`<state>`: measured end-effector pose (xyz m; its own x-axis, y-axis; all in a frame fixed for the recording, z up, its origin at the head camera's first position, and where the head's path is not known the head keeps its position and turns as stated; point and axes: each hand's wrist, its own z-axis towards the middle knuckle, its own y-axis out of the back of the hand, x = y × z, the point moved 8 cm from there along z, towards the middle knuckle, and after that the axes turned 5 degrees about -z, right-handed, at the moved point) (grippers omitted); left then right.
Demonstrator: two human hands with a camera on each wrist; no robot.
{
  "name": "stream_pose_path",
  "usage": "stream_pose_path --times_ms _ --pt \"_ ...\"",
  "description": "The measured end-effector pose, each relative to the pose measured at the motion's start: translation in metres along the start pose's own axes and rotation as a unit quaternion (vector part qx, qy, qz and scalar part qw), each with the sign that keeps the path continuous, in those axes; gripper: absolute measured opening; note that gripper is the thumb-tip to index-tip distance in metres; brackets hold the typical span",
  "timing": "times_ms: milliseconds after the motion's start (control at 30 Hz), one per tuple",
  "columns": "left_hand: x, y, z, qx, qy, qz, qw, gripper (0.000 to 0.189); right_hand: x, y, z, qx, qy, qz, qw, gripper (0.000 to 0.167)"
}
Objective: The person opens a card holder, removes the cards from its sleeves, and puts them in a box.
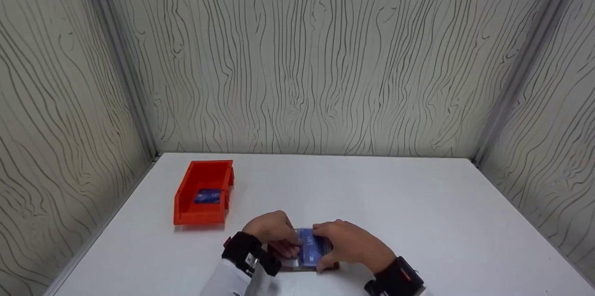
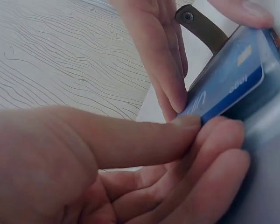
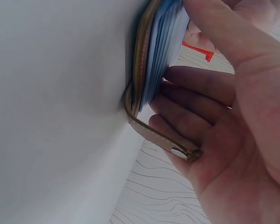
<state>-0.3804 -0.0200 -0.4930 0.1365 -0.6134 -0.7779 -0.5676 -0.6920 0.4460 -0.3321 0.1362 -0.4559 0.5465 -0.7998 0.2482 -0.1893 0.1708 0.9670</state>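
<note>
A card holder [image 3: 164,51] with a brown cover, a stack of clear sleeves and a snap strap [image 3: 154,136] lies on the table in front of me. At its sleeve is a blue card [image 2: 231,77] with a gold chip and white lettering. My left hand [image 1: 275,232] pinches the card's edge between thumb and fingers, in the left wrist view. Spanning the holder from the right, my right hand [image 1: 351,243] grips it, thumb on the near edge and fingers on the far edge. In the right wrist view the strap sticks out toward the right palm.
An orange bin [image 1: 201,218] stands at the left of the white table [image 1: 409,198], with another blue card [image 1: 208,196] in it. Wood-grain patterned panels [image 1: 297,54] enclose the table at the back and both sides.
</note>
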Motion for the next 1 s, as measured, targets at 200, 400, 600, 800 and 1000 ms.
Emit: stream_pose_path --times_ms 200,400,600,800,1000 --pt "0.0032 -0.0016 -0.0026 -0.005 0.007 -0.053 0.9986 0.016 -0.0009 -0.0033 0.0005 -0.002 -0.003 -0.003 1.0 0.074" --pt "0.0012 0.0011 -0.0054 -0.032 0.006 -0.118 0.9925 0.021 -0.0012 -0.0037 0.0001 0.004 -0.013 -0.004 0.9999 0.077" --pt "-0.0014 -0.002 -0.0064 -0.021 0.012 -0.129 0.9913 0.02 -0.0005 -0.0021 0.0001 0.004 -0.01 0.004 0.9999 0.078" --pt "-0.0007 -0.0013 0.0005 -0.03 0.021 -0.132 0.9906 0.029 -0.0005 -0.0005 0.0003 0.0 -0.009 0.007 0.9999 0.079" --pt "-0.0018 -0.0012 0.0015 -0.042 0.017 -0.134 0.9899 0.026 -0.001 0.0011 -0.0004 -0.001 -0.008 0.009 0.9999 0.078"
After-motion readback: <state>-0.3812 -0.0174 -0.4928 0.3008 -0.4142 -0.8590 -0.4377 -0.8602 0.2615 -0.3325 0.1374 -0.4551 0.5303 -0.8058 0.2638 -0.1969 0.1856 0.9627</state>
